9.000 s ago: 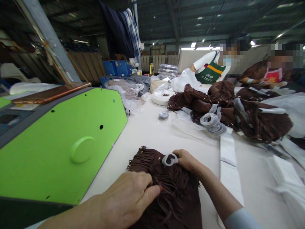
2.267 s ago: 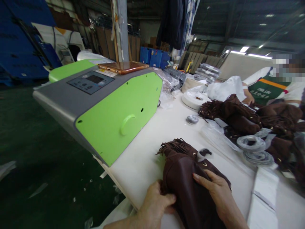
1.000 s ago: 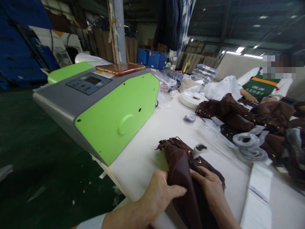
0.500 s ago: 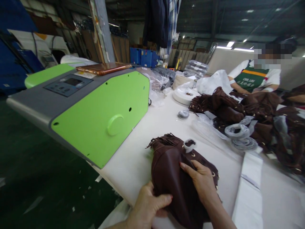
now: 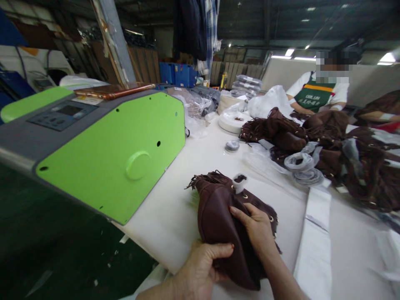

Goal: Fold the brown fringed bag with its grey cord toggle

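Head view; left grip (image 5: 200, 264), right grip (image 5: 260, 228); both closed around brown fringed bag (image 5: 216, 214)

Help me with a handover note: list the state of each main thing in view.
Bag: held in both hands, creased
Left hand: gripping the bag
Right hand: gripping the bag, thumb on top
Machine: screen dark, power unclear
Phone: flat on the machine
White roll: wound, flat
White strip: laid flat
Other bags: heaped
Clothes: hanging
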A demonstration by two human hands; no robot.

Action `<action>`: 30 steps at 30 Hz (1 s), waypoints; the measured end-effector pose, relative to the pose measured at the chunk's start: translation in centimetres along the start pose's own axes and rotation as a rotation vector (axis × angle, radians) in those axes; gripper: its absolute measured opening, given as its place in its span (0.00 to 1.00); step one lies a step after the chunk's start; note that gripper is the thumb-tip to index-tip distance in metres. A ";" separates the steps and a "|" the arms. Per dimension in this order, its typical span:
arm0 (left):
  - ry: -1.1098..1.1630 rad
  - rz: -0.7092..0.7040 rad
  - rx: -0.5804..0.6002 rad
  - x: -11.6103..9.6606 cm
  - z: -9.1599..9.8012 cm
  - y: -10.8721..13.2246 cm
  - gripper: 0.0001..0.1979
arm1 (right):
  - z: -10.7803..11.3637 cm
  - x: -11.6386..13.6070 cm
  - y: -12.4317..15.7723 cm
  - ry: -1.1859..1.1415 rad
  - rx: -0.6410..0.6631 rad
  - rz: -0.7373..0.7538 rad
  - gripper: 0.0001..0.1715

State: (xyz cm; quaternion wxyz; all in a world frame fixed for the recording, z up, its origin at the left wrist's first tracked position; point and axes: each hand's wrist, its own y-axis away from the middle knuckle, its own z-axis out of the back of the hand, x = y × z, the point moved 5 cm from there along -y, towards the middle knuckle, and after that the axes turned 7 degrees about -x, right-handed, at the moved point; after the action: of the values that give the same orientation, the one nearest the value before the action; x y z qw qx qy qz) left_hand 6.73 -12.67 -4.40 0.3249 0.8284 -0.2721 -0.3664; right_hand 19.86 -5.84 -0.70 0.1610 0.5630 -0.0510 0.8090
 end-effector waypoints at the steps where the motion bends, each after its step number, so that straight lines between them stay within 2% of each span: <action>1: -0.008 -0.042 -0.008 -0.2 0.3 -0.2 0.25 | 0.1 -0.1 0.0 -0.038 0.005 -0.027 0.17; 5: -0.036 -0.113 0.029 -1.1 1.8 -0.6 0.22 | 0.1 -0.3 0.0 -0.267 0.065 -0.204 0.18; 9: -0.095 -0.115 0.234 -1.8 1.9 0.4 0.24 | -0.2 -0.4 -0.1 -0.400 0.115 -0.318 0.19; 11: -0.100 -0.080 0.284 -1.7 1.3 1.1 0.27 | -0.3 -0.4 -0.1 -0.418 0.125 -0.331 0.19; 12: -0.087 -0.058 0.256 -1.6 1.1 1.3 0.29 | -0.4 -0.4 -0.2 -0.426 0.131 -0.335 0.19; 16: -0.076 -0.030 0.009 -1.1 0.1 1.1 0.33 | -0.3 -0.2 -0.2 -0.481 0.159 -0.374 0.20; 20: -0.127 -0.072 -0.103 -0.9 -0.2 0.2 0.30 | 0.1 0.1 -0.3 -0.506 0.189 -0.420 0.20; 30: -0.022 -0.144 0.045 -2.0 0.9 -0.7 0.27 | 0.4 -0.6 0.0 -0.621 0.293 -0.467 0.21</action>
State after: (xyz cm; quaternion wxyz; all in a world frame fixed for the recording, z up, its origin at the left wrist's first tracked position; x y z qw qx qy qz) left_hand 5.00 -11.10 -4.53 0.2762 0.8487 -0.2236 -0.3917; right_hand 20.44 -6.05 -1.16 0.2352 0.7937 0.1475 0.5412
